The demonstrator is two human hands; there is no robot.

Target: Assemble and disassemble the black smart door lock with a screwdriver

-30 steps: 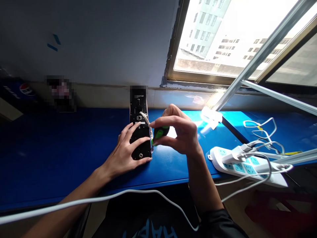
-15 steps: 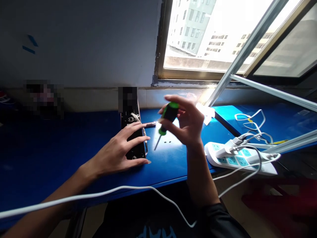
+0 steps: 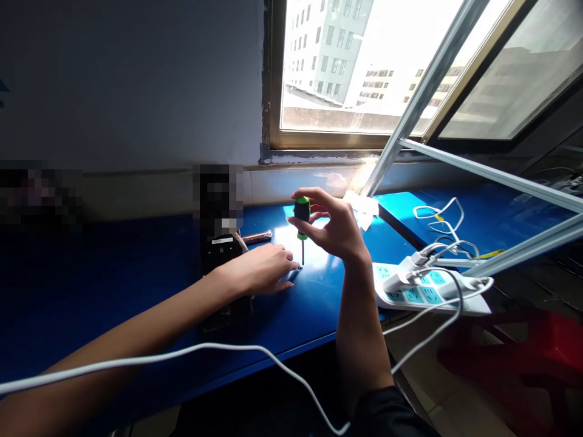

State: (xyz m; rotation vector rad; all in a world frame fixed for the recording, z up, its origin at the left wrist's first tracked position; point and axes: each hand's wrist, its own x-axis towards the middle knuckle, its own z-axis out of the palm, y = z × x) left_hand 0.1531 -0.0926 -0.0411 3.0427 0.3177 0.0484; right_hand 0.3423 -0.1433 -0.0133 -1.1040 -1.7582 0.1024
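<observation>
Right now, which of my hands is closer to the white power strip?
Right. Your right hand holds the screwdriver to the left of the power strip; your left hand is farther left, beyond the screwdriver's tip.

Site is apparently serving as a workshop — a screwdriver [image 3: 302,210] is pointing down at a blue bench [image 3: 136,261], a power strip [image 3: 413,295] is holding plugs, metal framing [image 3: 492,175] is standing alongside.
</observation>
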